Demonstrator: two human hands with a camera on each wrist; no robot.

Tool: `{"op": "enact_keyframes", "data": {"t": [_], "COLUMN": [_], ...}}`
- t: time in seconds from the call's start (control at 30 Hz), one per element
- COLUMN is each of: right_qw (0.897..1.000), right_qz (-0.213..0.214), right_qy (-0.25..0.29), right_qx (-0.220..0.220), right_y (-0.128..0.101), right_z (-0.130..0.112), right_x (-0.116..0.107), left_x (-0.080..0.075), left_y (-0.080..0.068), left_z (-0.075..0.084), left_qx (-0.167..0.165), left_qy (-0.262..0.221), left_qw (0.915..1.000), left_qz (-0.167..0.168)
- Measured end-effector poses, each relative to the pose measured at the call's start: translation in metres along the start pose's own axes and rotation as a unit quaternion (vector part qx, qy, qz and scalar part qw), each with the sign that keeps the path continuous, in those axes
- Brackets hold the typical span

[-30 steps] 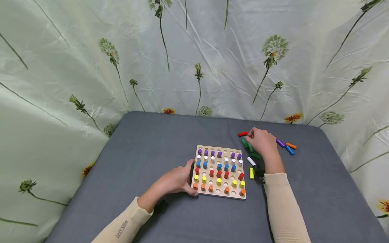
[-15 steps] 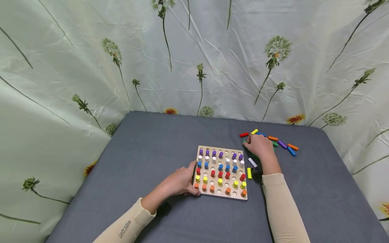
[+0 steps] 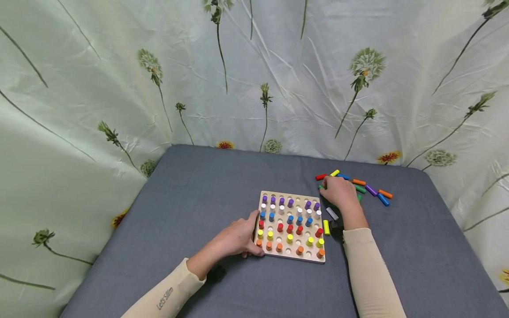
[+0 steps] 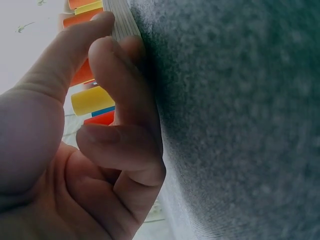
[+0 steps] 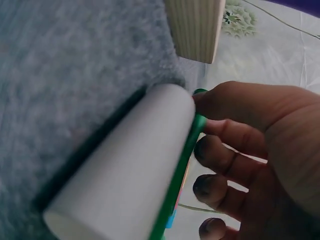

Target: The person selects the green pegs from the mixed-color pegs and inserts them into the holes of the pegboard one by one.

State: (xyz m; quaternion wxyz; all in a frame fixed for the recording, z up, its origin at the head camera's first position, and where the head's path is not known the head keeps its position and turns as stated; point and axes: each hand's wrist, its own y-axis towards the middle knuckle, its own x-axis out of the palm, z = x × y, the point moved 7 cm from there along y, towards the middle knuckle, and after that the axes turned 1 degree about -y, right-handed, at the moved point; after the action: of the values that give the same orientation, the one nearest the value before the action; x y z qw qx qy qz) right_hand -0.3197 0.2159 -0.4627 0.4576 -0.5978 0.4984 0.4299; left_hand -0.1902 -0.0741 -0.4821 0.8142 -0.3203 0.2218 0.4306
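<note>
My left hand (image 3: 238, 236) grips the left edge of a wooden pegboard (image 3: 294, 252), thumb near its front corner. The board bears rows of purple, white, blue, red, yellow and orange pegs with some holes bare. In the left wrist view, my fingers curl at the board's edge (image 4: 122, 20). To the right of the board, my right hand (image 3: 343, 192) reaches down among loose pegs. Its thumb and index finger pinch a green peg (image 5: 201, 91), mostly hidden. A white peg (image 5: 125, 160) lies on the cloth close to that hand.
Loose pegs lie right of and behind the board: a red peg (image 3: 320, 177), a purple peg (image 3: 371, 190), a blue peg (image 3: 383, 199) and several others. Nearer me is a yellow peg (image 3: 326, 227). Grey cloth (image 3: 199, 190) covers the table; a flowered curtain (image 3: 238, 66) hangs behind.
My right hand has moved slightly left and toward me, uncovering yellow, blue, orange and green pegs behind it. It is now nearly still. My left hand stays on the board.
</note>
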Motion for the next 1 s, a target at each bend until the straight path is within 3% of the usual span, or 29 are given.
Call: {"op": "enact_keyframes", "data": {"t": [0.43, 0.77, 1.0], "right_qw": [0.992, 0.986, 0.981], "right_qz": [0.064, 0.051, 0.042], "right_qy": [0.102, 0.149, 0.168], "right_qx": [-0.040, -0.056, -0.088], "right_y": [-0.014, -0.009, -0.002], "right_z": [-0.013, -0.026, -0.054], "right_x": [-0.026, -0.038, -0.050], "left_x": [0.001, 0.001, 0.000], "left_y": [-0.001, -0.001, -0.001], "left_z": [0.001, 0.001, 0.001], "left_qx": [0.003, 0.001, 0.005], "left_qy": [0.023, 0.010, 0.012], "left_qw": [0.9997, 0.9999, 0.9999], "left_qz": [-0.001, -0.005, 0.002]}}
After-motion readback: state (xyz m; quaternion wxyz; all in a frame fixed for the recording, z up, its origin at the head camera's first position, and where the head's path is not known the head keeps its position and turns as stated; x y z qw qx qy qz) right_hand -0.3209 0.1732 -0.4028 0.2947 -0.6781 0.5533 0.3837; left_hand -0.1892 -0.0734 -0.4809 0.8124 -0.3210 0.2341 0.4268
